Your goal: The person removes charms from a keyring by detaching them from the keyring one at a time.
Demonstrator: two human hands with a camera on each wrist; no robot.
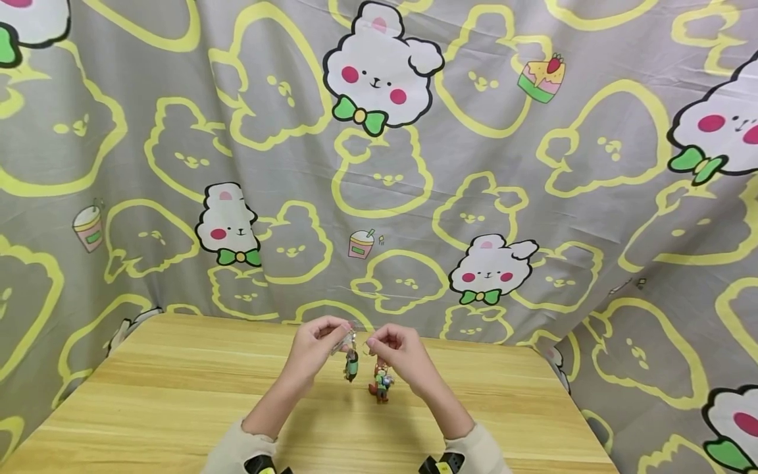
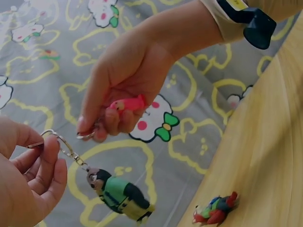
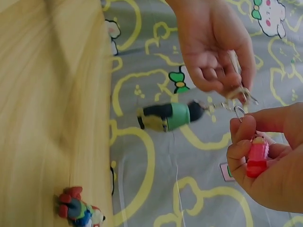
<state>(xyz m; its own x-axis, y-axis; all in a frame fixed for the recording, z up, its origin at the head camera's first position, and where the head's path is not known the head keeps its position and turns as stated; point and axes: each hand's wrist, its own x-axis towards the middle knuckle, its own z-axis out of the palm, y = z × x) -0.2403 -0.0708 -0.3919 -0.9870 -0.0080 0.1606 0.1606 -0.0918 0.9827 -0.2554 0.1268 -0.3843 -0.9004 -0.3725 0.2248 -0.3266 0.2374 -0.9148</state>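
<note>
My left hand [image 1: 314,347] pinches a metal key ring [image 2: 60,138] between thumb and fingers. From that ring, on a short chain, hangs a keychain figure [image 2: 120,191] with a dark head, green top and yellowish lower part. Facing it, my right hand [image 1: 404,352] pinches a small metal ring [image 3: 240,111] at the fingertips. A pink keychain figure [image 3: 258,157] lies against the curled fingers of that hand. The two rings are close together; whether they touch, I cannot tell. Below the hands, a red fox-like figure [image 1: 381,385] with green and blue parts stands on the table.
The wooden table [image 1: 177,375] spreads out beneath both forearms. Behind it and at the sides hangs a grey curtain [image 1: 403,224] printed with yellow outlines and white cartoon animals. A dark device is strapped at each wrist, over light sleeves [image 1: 239,447].
</note>
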